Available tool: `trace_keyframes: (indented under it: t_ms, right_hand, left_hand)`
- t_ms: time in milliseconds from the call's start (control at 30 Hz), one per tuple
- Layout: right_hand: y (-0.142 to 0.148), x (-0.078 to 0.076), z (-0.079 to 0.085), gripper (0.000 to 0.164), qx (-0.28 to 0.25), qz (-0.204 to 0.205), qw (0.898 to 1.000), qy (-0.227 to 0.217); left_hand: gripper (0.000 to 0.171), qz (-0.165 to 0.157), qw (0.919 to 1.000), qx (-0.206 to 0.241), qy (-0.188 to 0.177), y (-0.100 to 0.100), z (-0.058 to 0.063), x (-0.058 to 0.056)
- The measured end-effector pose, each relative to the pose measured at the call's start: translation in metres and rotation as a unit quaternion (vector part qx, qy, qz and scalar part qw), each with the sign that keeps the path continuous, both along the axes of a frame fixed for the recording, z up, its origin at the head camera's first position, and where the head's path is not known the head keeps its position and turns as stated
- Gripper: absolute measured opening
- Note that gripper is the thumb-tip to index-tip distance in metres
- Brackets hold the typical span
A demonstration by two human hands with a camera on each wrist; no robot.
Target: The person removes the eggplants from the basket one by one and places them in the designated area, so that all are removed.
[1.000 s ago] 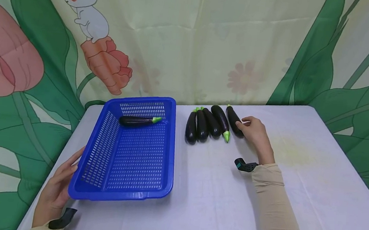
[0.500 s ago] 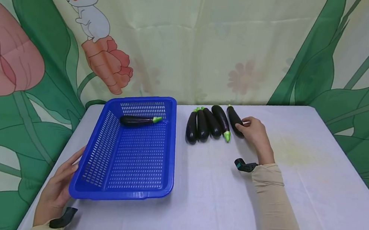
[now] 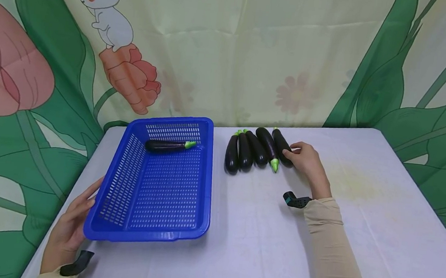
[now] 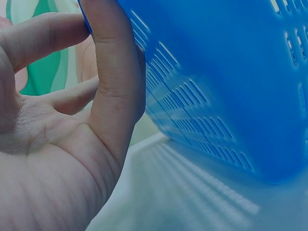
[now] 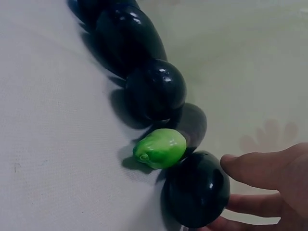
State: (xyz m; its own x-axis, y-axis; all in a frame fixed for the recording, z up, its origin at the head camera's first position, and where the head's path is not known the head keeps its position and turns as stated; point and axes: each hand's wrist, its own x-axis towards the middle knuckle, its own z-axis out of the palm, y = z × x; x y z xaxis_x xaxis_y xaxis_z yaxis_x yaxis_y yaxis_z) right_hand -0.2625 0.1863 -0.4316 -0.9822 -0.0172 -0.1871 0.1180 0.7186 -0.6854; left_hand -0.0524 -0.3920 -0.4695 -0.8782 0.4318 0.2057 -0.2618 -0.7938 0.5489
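Observation:
Five dark purple eggplants, several of them in a row (image 3: 244, 152), lie right of a blue plastic basket (image 3: 164, 196). At the row's right end, my right hand (image 3: 305, 160) holds the last eggplant (image 3: 282, 146) near its thick end. The right wrist view shows the thumb and fingers about this eggplant (image 5: 198, 190), beside a green stem end (image 5: 161, 148). My left hand (image 3: 68, 231) rests its loosely bent fingers against the basket's left side. In the left wrist view, the thumb (image 4: 115, 62) lies along the basket wall. One eggplant (image 3: 167, 146) lies inside the basket, stem to the right.
A white cloth covers the table (image 3: 252, 251). Behind it hangs a printed curtain (image 3: 232, 54) with a rabbit, flowers and leaves. A black strap (image 3: 297, 200) sits at my right wrist, and another strap (image 3: 76, 264) at my left.
My right hand has shifted the end eggplant slightly left, closer to the one beside it. My left hand and the basket stay where they were.

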Motion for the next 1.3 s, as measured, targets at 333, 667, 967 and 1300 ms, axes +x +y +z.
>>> trace_keyframes:
  t_ms: [333,667,967,1300]
  right_hand:
    - [0.000,0.003,0.010,0.059,0.007,-0.009,1.000,0.023]
    - [-0.025,0.009,0.040,0.057,0.020,0.045,0.998,0.046]
    - [-0.062,0.005,0.060,0.053,0.014,0.122,0.989,0.080]
    - [-0.107,-0.001,0.084,0.050,0.026,0.185,0.979,0.079]
  left_hand:
    - [0.067,0.002,0.9999,-0.007,-0.007,0.000,0.001,0.001]
    - [0.069,-0.003,1.0000,-0.005,-0.001,0.000,0.001,0.001]
    - [0.070,-0.007,1.0000,0.001,0.000,0.000,0.001,0.000]
    - [0.069,-0.009,1.0000,0.002,0.001,-0.001,0.000,0.000]
